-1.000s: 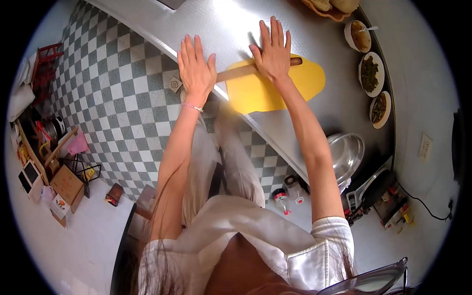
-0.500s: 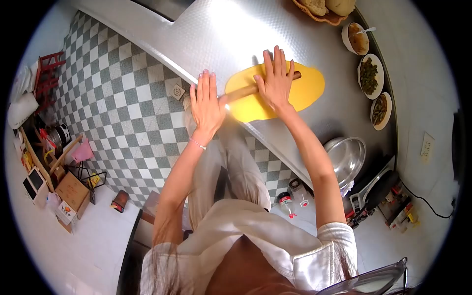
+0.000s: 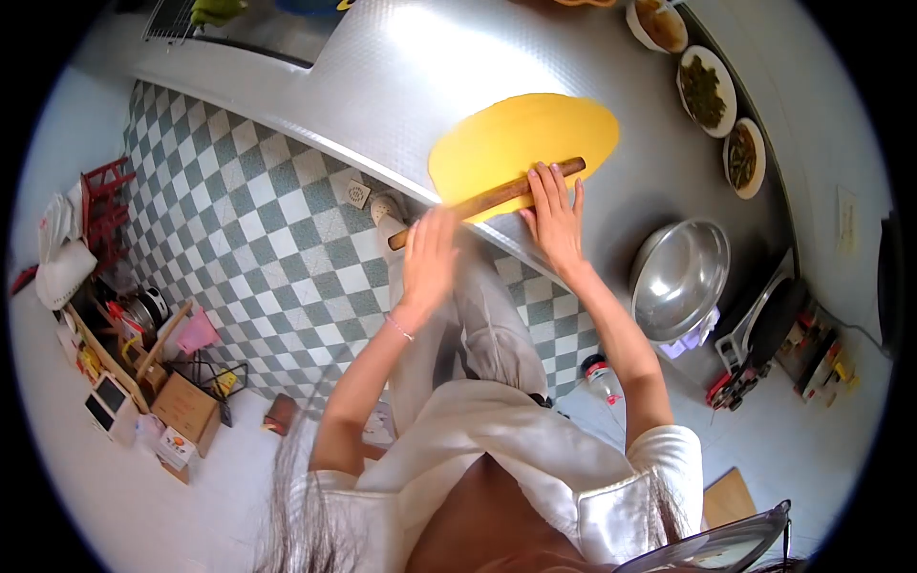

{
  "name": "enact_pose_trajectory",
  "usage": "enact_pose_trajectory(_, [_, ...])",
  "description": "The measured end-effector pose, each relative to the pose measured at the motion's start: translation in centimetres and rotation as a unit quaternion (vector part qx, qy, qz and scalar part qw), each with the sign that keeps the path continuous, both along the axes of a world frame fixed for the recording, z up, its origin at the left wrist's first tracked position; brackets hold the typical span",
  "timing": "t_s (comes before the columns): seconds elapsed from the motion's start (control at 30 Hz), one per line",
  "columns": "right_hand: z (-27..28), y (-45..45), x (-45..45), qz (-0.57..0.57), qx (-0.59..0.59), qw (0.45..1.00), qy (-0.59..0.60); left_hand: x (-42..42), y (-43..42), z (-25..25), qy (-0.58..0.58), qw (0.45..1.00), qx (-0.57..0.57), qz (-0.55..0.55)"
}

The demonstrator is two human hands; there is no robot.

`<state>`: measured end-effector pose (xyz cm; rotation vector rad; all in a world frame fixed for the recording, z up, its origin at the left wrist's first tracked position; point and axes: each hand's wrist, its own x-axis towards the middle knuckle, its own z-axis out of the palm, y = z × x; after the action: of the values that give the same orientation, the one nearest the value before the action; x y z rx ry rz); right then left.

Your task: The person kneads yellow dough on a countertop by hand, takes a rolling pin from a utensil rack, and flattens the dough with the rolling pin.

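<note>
A wooden rolling pin (image 3: 497, 196) lies slanted across the near edge of a flat yellow sheet of dough (image 3: 525, 134) on the metal counter. Its left end sticks out past the counter's front edge. My left hand (image 3: 428, 263) rests over the pin near that end, slightly blurred, fingers stretched forward. Toward the other end, my right hand (image 3: 554, 220) has its fingers laid over the pin, extended rather than wrapped round it.
Several bowls of food, including one of dark greens (image 3: 705, 91), line the counter's back edge. A metal basin (image 3: 680, 282) stands right of my right forearm. A sink (image 3: 277, 33) opens at upper left. Below the counter is the checkered floor (image 3: 258, 205).
Both hands and the rolling pin have come back toward my body, from the middle of the dough to its near edge. The view has also shifted.
</note>
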<state>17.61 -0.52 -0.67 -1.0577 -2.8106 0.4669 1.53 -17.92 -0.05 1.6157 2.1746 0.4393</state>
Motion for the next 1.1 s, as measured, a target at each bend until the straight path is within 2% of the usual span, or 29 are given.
enact_pose_trajectory(0.03, [0.6, -0.5, 0.5, -0.008, 0.0, 1.0, 0.001, -0.7, 0.2, 0.1, -0.011, 0.999, 0.049, 0.005])
enact_pose_trajectory(0.13, [0.6, -0.1, 0.5, -0.016, 0.0, 0.995, 0.1, -3.3, 0.2, -0.2, -0.029, 0.999, 0.026, -0.024])
enact_pose_trajectory(0.3, [1.8, -2.8, 2.9, -0.032, -0.003, 0.993, 0.114, -7.2, 2.8, 2.0, -0.045, 0.984, 0.055, -0.163])
enact_pose_trajectory(0.4, [2.0, -7.3, 2.1, -0.173, -0.049, 0.973, 0.147, -10.8, 6.8, 3.4, -0.031, 0.959, 0.07, -0.273])
enact_pose_trajectory(0.53, [1.8, -10.0, -3.5, -0.338, -0.01, 0.928, 0.154, -15.0, 13.0, 3.0, -0.037, 0.921, 0.091, -0.376])
enact_pose_trajectory(0.57, [1.9, -10.2, -4.9, -0.379, -0.031, 0.912, 0.15, -15.8, 14.4, 2.7, -0.043, 0.917, 0.063, -0.392])
enact_pose_trajectory(0.67, [0.8, -10.8, -8.3, -0.471, 0.037, 0.868, 0.155, -17.0, 17.9, 0.6, -0.046, 0.889, 0.07, -0.451])
enact_pose_trajectory(0.7, [-0.5, -11.6, -9.1, -0.491, 0.03, 0.858, 0.149, -17.2, 18.3, 0.1, -0.039, 0.883, 0.037, -0.467])
enact_pose_trajectory(0.8, [-0.1, -12.7, -12.6, -0.568, 0.049, 0.814, 0.108, -17.7, 17.8, 0.2, -0.001, 0.872, 0.042, -0.488])
enact_pose_trajectory(0.9, [-1.5, -13.2, -13.7, -0.591, 0.078, 0.801, 0.045, -18.1, 18.4, -0.9, -0.003, 0.86, 0.047, -0.508])
enact_pose_trajectory(0.93, [-1.5, -12.0, -13.1, -0.59, 0.087, 0.802, 0.024, -17.4, 19.6, -1.2, -0.001, 0.855, 0.062, -0.514])
enact_pose_trajectory(1.0, [-1.8, -6.7, -9.8, -0.609, 0.095, 0.788, 0.005, -14.4, 23.7, -1.9, 0.108, 0.847, 0.111, -0.508])
enact_pose_trajectory(1.07, [-1.6, -5.5, -9.7, -0.636, 0.085, 0.767, 0.001, -11.1, 27.1, -2.1, 0.095, 0.874, 0.138, -0.456])
enact_pose_trajectory(1.1, [-1.6, -5.1, -9.6, -0.638, 0.097, 0.764, -0.005, -11.3, 26.9, -2.4, 0.079, 0.869, 0.149, -0.465])
